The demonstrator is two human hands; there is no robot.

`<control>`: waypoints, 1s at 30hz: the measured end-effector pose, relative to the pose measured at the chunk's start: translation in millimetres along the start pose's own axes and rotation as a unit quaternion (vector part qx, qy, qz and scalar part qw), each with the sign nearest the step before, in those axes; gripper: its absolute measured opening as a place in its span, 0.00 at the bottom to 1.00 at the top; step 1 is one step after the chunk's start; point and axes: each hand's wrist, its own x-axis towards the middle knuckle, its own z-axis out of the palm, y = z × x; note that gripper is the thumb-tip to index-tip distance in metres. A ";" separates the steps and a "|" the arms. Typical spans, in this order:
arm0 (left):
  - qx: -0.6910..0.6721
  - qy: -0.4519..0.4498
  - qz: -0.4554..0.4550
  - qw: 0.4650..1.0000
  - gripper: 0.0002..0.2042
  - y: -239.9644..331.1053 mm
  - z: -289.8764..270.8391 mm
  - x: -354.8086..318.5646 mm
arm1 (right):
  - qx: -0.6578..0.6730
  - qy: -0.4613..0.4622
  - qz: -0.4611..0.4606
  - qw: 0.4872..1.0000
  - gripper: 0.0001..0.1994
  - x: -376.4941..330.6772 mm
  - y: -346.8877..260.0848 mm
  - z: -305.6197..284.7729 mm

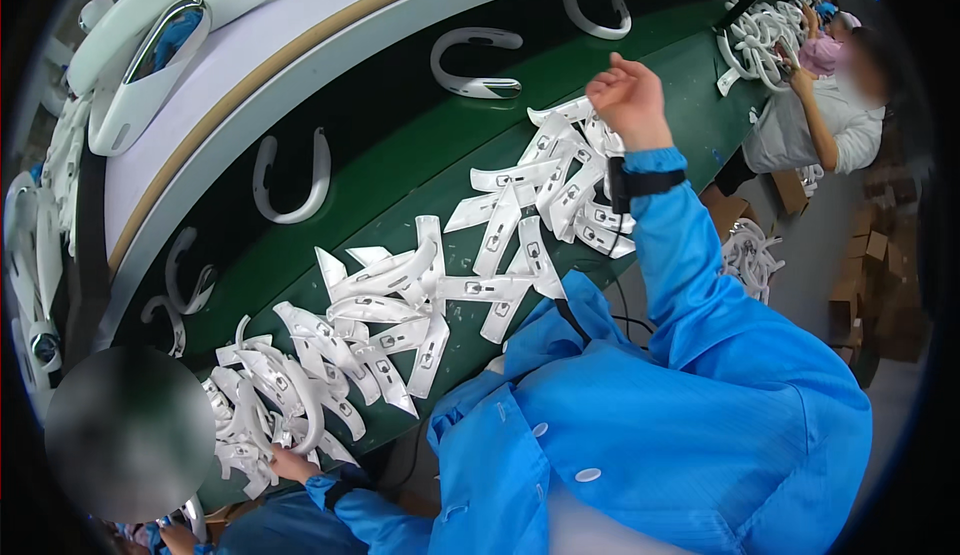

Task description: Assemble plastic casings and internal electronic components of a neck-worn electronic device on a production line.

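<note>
My left hand (292,465) reaches into a heap of white curved pieces at the near left, its fingers closed on the lower end of a white curved band (314,417). Part of those fingers is hidden by the heap. Farther off, my right hand (630,100) is raised over the far end of a pile of flat white curved sleeves (575,180) with dark printed marks. Its fingers are loosely bent and nothing shows in them. More such sleeves (400,300) lie crisscrossed between my two hands on the green work surface (455,180).
White U-shaped bands (450,77) lie spaced along the dark green strip beyond the sleeves. A pale ledge (215,105) carries larger white pieces with shiny ends. At right, a co-worker (810,125) stands by a heap of white bands (757,45). Cardboard boxes (865,255) stand on the floor.
</note>
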 end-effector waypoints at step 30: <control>-0.272 -0.442 0.148 0.842 0.26 184.9 33.1 -235.0 | -0.429 -0.514 0.179 0.721 0.21 -212.9 176.4 -20.2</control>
